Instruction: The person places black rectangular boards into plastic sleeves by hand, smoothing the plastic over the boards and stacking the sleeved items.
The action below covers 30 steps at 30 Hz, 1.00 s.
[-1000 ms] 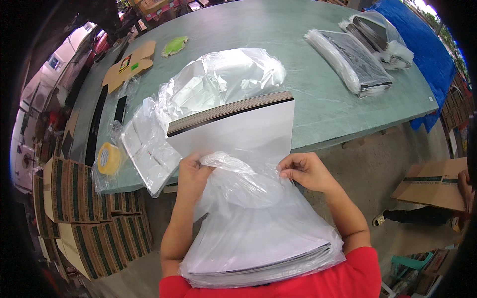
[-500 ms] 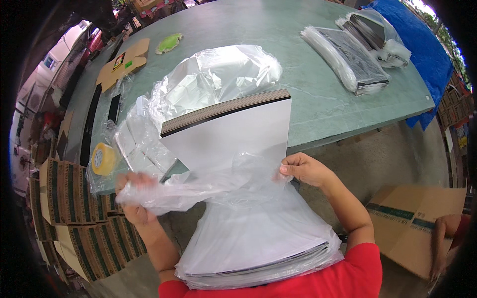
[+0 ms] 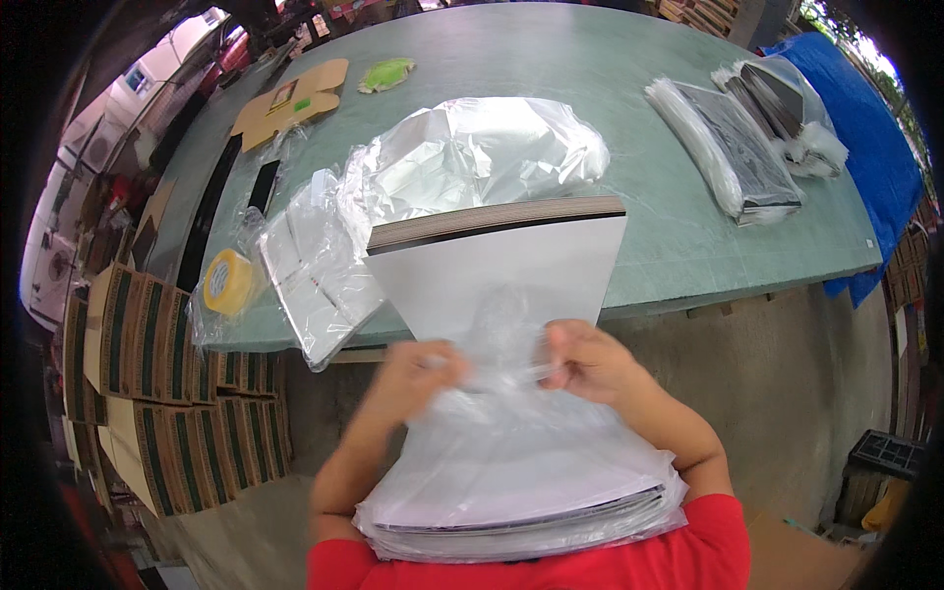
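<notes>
Both hands meet over gathered transparent plastic in front of me. My left hand, blurred by motion, is closed on it, and my right hand pinches it a little to the right. Nearest my body lies a plastic-wrapped stack of flat white sheets. Beyond the hands, a thick stack of thin white-faced sheets slants up at the table edge, its layered brown edges at the top. Plastic covers the lower middle of its white face. Where the two stacks meet is hidden by plastic and hands.
On the green table lie a silvery plastic bundle, a plastic-wrapped white packet, yellow tape, cut cardboard and bagged dark sheets. Cartons stand at left, a blue tarp at far right.
My left hand has moved right, bringing the bunched plastic in toward my right hand. The view has shifted, and the person's arm at the far right is out of it.
</notes>
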Tool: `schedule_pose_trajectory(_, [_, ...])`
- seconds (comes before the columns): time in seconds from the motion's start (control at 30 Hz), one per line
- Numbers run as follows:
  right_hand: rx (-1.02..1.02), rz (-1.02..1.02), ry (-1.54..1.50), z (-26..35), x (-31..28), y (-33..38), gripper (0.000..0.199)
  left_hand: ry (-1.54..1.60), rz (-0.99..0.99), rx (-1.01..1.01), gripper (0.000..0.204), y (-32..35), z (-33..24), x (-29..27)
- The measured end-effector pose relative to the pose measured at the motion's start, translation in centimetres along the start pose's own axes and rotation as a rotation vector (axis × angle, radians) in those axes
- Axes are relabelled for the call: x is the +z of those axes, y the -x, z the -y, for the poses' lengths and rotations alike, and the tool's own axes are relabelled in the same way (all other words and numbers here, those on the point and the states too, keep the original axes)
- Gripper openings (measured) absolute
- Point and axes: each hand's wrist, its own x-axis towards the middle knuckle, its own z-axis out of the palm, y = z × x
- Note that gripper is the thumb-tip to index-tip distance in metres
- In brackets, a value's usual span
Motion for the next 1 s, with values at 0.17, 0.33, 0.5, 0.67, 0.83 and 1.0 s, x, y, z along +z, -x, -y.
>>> schedule_pose_trajectory(0.17, [-0.087,-0.103,0.311,1.1,-1.0,1.9,0.019,-0.379,-0.936,0.052,0.01,2.5,-0.8,-7.8])
schedule_pose_trajectory(0.33, [-0.651,0.027,0.829,2.7,5.0,0.5,0.017,-0.409,0.128,0.273,0.024,1.6,-6.6,4.2])
schedule_pose_trajectory(0.5, [-0.593,-0.158,0.624,3.2,7.6,0.8,0.019,-0.01,0.043,0.198,0.024,1.3,-7.2,2.8])
schedule_pose_trajectory(0.67, [-0.094,-0.154,0.421,3.3,4.6,0.9,0.028,0.301,-0.054,0.202,0.007,-0.3,-5.8,2.0])
schedule_pose_trajectory(0.83, [-0.07,0.595,0.718,1.6,3.4,0.5,0.029,0.65,0.428,0.138,0.006,-0.6,-4.9,-0.6])
schedule_pose_trajectory(1.0, [0.156,1.197,0.231,4.7,0.2,-0.2,0.027,0.487,0.553,0.175,0.012,-0.3,-5.5,-3.1])
